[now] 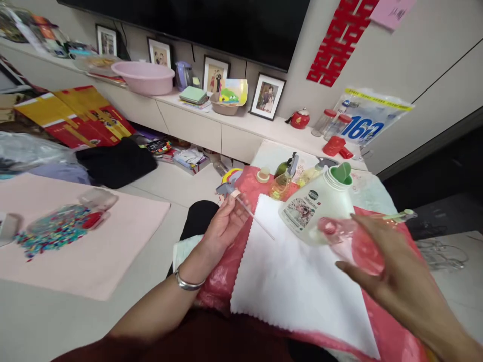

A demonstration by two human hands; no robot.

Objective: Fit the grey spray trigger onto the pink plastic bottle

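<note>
My left hand [229,221] pinches a grey spray head [225,188] by its collar, and the thin dip tube [260,223] slants down over a white cloth [279,281]. My right hand [396,261], blurred, has its thumb and forefinger spread around a tilted clear pink bottle [343,236]. Whether it touches the bottle is unclear; the bottle's base is hidden. Behind the bottle leans a large white jug [302,211] with a green cap [341,173]. Left of the jug stands a spray bottle [281,186] with yellowish liquid, beside a small round lid [263,175].
Pink plastic sheeting [249,183] covers the table under the cloth. Small coloured pieces [53,241] lie on a pink sheet [124,236] at left. A cabinet ledge [237,123] holds a pink basin [145,80]. Red-lidded jars [324,123] stand at back right.
</note>
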